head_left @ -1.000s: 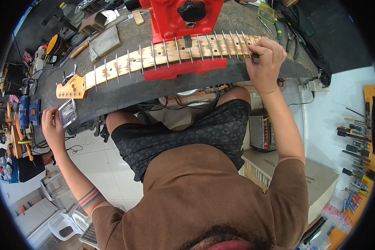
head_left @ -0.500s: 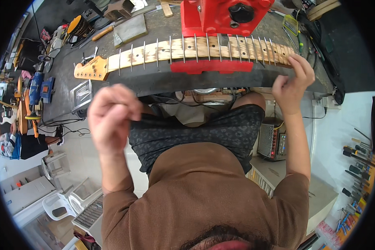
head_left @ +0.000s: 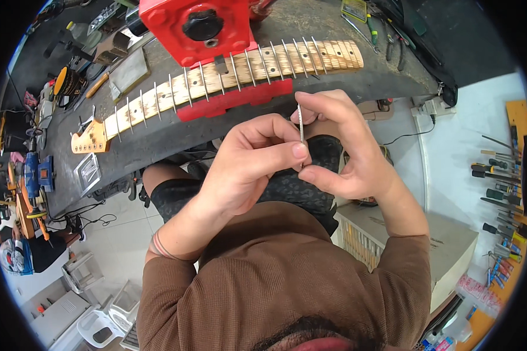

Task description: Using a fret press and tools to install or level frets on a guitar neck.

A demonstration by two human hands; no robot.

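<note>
My left hand (head_left: 257,164) pinches a short thin metal strip (head_left: 300,123), like fret wire, between thumb and fingers in front of my lap. My right hand (head_left: 351,152) grips the strip too, index finger at its upper end and thumb at its lower end. Beyond them, a maple guitar neck (head_left: 158,97) lies slightly slanted along the bench, with several metal fret wires (head_left: 237,73) lying across it. The neck rests over a red block (head_left: 228,101) by a red vise (head_left: 193,32). Near the headstock (head_left: 91,136) sits a clear tray (head_left: 88,172) holding metal pieces.
Pliers (head_left: 389,44), a flat stone (head_left: 129,71) and a wooden-handled tool (head_left: 98,85) lie on the bench (head_left: 322,35). A blue power tool (head_left: 31,178) stands at left, near another person (head_left: 32,251). A rack of hand tools (head_left: 506,193) is at right.
My left hand has moved from the tray to the middle, and my right hand has left the neck's right end to join it. Both now hold a metal strip.
</note>
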